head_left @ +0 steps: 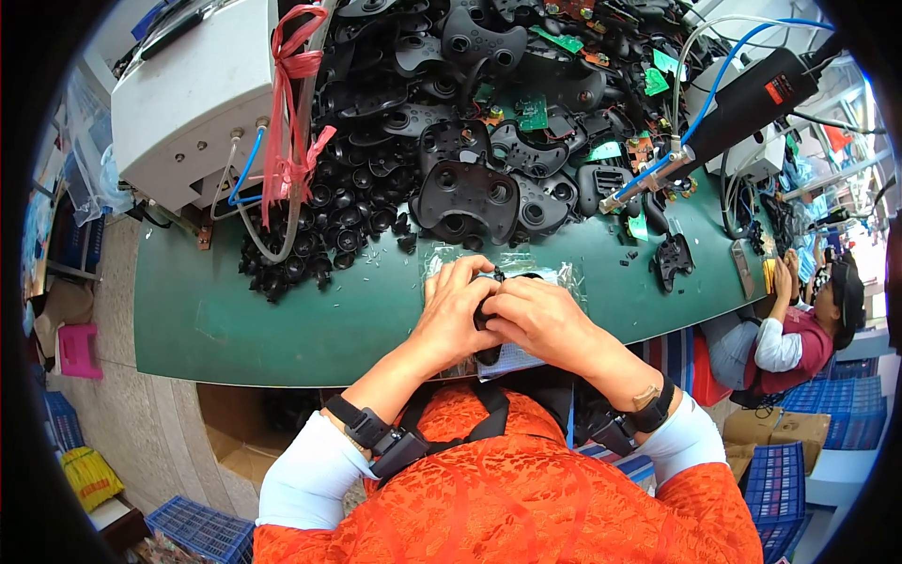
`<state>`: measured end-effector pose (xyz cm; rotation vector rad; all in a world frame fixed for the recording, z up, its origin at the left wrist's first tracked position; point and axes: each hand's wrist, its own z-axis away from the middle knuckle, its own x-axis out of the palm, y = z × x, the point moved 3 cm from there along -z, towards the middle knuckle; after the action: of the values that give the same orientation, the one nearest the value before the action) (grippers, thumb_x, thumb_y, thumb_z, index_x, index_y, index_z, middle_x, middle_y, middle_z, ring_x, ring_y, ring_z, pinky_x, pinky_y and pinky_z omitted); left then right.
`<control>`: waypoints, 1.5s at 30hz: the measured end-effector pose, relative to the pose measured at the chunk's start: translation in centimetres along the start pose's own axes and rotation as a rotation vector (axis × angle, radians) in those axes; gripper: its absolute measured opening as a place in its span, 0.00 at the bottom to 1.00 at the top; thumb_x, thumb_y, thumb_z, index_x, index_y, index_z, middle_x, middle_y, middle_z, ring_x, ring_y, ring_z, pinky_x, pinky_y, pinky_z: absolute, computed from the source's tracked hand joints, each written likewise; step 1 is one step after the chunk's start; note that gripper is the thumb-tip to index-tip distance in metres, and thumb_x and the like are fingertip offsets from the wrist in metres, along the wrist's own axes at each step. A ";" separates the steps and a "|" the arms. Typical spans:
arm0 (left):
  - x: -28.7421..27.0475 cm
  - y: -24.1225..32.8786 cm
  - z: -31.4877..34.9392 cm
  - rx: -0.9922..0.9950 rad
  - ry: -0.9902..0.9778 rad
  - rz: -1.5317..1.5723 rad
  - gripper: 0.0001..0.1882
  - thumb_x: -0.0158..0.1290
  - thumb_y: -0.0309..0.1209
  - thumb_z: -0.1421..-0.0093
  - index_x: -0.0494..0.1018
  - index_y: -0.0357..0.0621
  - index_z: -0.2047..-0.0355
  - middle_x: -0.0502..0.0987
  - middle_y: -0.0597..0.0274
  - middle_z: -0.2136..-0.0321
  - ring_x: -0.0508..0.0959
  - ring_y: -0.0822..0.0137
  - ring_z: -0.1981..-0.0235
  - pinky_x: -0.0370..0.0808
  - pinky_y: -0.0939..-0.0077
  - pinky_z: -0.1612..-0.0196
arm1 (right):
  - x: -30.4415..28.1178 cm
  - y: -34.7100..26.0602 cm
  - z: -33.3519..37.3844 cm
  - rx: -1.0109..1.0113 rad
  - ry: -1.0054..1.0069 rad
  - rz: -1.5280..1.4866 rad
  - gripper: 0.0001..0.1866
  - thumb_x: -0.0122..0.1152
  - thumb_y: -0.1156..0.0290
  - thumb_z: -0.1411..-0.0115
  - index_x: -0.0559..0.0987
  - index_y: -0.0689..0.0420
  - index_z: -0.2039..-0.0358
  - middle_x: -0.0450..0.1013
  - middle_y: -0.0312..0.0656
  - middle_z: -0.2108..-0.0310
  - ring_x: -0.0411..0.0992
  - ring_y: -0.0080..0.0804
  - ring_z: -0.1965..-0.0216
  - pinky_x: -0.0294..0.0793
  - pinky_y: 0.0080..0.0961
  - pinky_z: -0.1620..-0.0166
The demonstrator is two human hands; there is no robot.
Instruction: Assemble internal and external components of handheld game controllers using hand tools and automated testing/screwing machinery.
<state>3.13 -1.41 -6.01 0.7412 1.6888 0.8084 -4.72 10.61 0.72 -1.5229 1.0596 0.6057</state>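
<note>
My left hand (449,312) and my right hand (543,321) meet near the table's front edge, fingers curled around a black game controller part (488,356). Most of that part is hidden under my fingers, so which piece of the controller it is cannot be made out. Beneath my hands lies a clear plastic sheet (571,278) on the green table (244,334). Just beyond my fingers rests a black controller shell (467,202), at the front of a heap of similar shells. Left of it is a pile of small round black thumbstick caps (315,226).
A white machine (202,113) with hoses and red ribbon stands at the left. From the upper right a black power screwdriver (752,103) reaches over the table. One controller frame (673,261) lies apart at right. Another person (799,334) sits beyond the table's right end.
</note>
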 end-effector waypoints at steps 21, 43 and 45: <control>0.2 -0.2 -0.1 -0.012 0.000 0.013 0.31 0.69 0.32 0.64 0.74 0.41 0.56 0.67 0.54 0.48 0.64 0.51 0.44 0.58 0.56 0.41 | 0.9 0.6 -0.9 0.053 -0.056 -0.028 0.15 0.68 0.76 0.52 0.75 0.58 0.64 0.72 0.44 0.68 0.73 0.46 0.63 0.74 0.38 0.59; -0.8 1.1 0.5 0.007 0.034 0.010 0.29 0.71 0.38 0.59 0.76 0.47 0.55 0.65 0.53 0.45 0.64 0.50 0.42 0.59 0.55 0.40 | -5.9 1.1 2.0 0.331 0.225 0.018 0.14 0.69 0.74 0.48 0.78 0.62 0.61 0.73 0.43 0.72 0.73 0.35 0.73 0.73 0.29 0.68; -1.4 1.7 1.1 0.067 0.118 -0.001 0.28 0.70 0.36 0.56 0.76 0.47 0.53 0.65 0.51 0.44 0.65 0.49 0.42 0.62 0.55 0.41 | -5.7 1.9 4.1 0.395 0.208 -0.010 0.14 0.69 0.76 0.48 0.78 0.62 0.60 0.73 0.42 0.72 0.73 0.32 0.72 0.73 0.27 0.67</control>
<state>4.64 -1.40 -4.05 0.7510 1.8298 0.8117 -8.27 16.23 3.56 -1.2582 1.2453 0.2135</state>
